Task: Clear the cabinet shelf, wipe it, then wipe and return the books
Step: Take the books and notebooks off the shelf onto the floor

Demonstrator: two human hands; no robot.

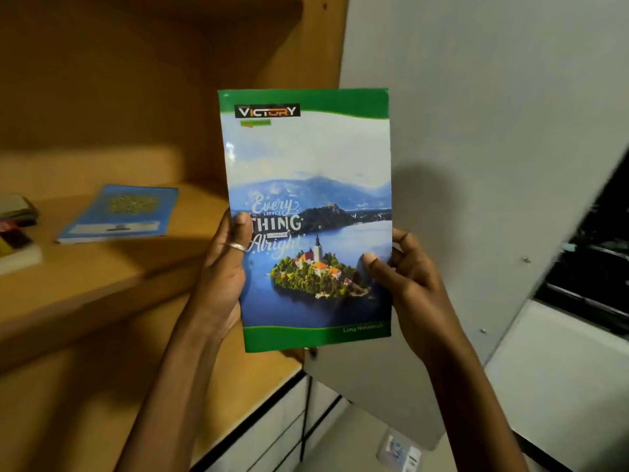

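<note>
I hold a green-bordered notebook (308, 185) with a lake-and-island cover upright in front of the wooden cabinet. My left hand (226, 267) grips its left edge, thumb on the cover, a ring on that thumb. My right hand (405, 270) grips its right edge, thumb on the cover near the island picture. A blue book (122, 214) lies flat on the wooden shelf (102, 281) to the left. A stack of books (17, 233) shows at the far left edge of that shelf.
The grey cabinet door (459, 165) stands open behind the notebook on the right. A lower shelf (102, 403) runs beneath my left forearm. Tiled floor with a small white packet (400, 453) shows below. Dark items sit at the far right.
</note>
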